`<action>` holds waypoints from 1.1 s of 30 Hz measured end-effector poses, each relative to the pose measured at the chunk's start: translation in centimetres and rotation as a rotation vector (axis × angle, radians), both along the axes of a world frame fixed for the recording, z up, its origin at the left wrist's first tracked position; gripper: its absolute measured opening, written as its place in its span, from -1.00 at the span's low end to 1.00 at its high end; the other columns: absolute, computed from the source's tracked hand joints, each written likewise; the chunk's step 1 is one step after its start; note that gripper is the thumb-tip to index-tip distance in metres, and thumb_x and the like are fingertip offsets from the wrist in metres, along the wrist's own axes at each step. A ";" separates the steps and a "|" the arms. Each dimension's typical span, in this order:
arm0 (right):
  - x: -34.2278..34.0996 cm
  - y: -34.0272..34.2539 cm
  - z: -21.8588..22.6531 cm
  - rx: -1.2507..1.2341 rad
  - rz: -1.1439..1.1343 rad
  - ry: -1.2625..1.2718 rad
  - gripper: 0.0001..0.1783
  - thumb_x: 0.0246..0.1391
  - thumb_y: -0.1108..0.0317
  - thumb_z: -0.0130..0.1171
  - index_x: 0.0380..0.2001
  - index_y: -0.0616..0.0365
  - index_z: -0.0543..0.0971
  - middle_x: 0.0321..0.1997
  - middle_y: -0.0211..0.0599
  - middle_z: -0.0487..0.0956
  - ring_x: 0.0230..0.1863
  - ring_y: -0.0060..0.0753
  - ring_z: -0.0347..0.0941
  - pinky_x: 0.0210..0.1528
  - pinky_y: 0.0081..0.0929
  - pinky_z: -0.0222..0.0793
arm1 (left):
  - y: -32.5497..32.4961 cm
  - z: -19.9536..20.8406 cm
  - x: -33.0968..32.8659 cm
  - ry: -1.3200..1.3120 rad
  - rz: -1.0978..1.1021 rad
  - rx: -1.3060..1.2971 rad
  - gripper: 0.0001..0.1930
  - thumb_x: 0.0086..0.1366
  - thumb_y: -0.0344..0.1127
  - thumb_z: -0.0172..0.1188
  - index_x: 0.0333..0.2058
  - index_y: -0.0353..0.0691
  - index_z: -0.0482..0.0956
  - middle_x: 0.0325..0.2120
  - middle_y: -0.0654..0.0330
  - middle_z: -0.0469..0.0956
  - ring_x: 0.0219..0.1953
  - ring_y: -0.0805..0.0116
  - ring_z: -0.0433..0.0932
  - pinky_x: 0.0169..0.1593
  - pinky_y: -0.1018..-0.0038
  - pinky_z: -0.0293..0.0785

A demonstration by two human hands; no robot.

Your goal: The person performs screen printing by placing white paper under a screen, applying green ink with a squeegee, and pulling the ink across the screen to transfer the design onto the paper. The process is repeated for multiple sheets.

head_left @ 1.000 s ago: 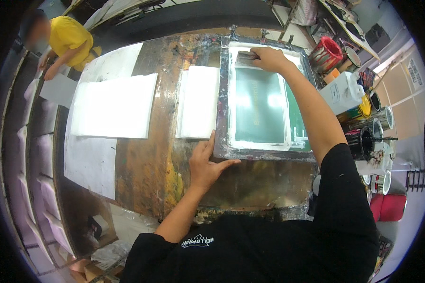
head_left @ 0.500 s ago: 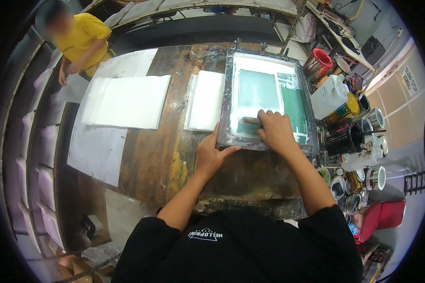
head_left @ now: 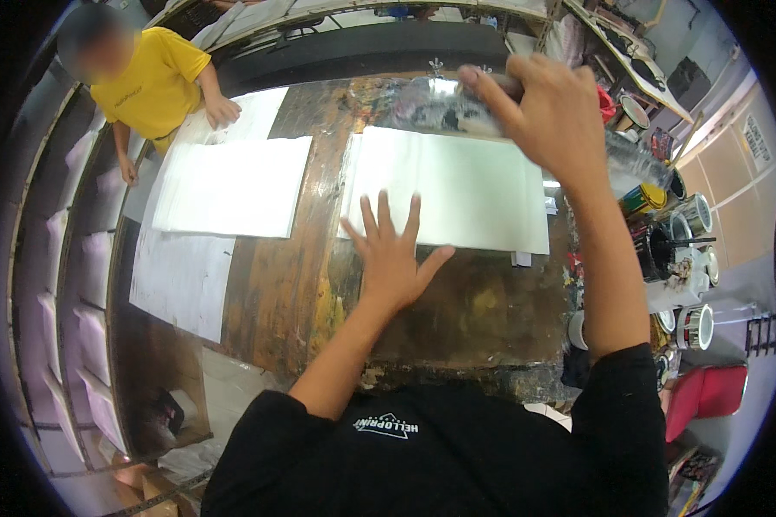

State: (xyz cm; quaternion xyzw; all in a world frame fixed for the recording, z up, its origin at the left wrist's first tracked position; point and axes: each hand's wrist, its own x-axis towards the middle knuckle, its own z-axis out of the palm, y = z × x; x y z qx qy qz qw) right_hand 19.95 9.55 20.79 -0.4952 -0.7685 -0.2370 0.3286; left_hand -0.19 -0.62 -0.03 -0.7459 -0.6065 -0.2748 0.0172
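Note:
A white sheet (head_left: 474,194) lies flat on the paint-stained wooden table (head_left: 457,310). My left hand (head_left: 392,254) is spread open, its fingertips pressing on the sheet's near edge. My right hand (head_left: 547,108) is raised above the sheet's far side, shut on the edge of the printing screen frame (head_left: 431,103). The frame is tilted up off the sheet and looks blurred. My right forearm crosses the right end of the sheet.
A second white sheet (head_left: 233,185) lies to the left on a long pale cloth (head_left: 177,276). A person in a yellow shirt (head_left: 151,82) stands at the far left with a hand on the table. Several paint cans (head_left: 690,224) crowd the right side.
My right hand went from the screen's near edge up and away, lifting the frame; the white sheet beneath is now uncovered. My left hand moved from the frame's corner onto the sheet.

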 end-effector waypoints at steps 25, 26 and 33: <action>0.1 2.2 3.3 -0.160 0.046 0.040 -0.11 0.28 -0.43 -0.03 -0.63 0.28 0.64 -0.61 0.03 0.58 -0.41 0.10 0.59 -0.19 0.00 0.43 | 6.5 4.6 -15.4 -0.036 0.473 0.020 -0.27 0.28 -0.03 0.38 0.36 -0.20 0.43 0.36 -0.15 0.36 0.52 -0.02 0.17 0.54 -0.29 -0.45; 0.1 2.1 3.5 -0.186 0.027 0.046 -0.10 0.28 -0.43 -0.03 -0.63 0.28 0.64 -0.60 0.04 0.58 -0.41 0.10 0.59 -0.19 0.00 0.44 | 6.7 5.1 -15.4 -0.001 0.614 0.004 -0.22 0.29 -0.04 0.37 0.42 -0.16 0.35 0.45 -0.18 0.22 0.56 -0.07 0.06 0.52 -0.34 -0.44; -0.1 3.1 4.5 -0.187 0.016 0.063 -0.09 0.29 -0.43 -0.06 -0.64 0.29 0.66 -0.57 0.07 0.63 -0.42 0.07 0.62 -0.24 -0.04 0.50 | 4.7 -3.4 7.7 0.197 -0.373 -0.153 -0.45 0.54 0.05 0.01 0.40 0.04 0.39 0.51 0.11 0.17 0.56 -0.04 0.06 0.51 -0.39 -0.32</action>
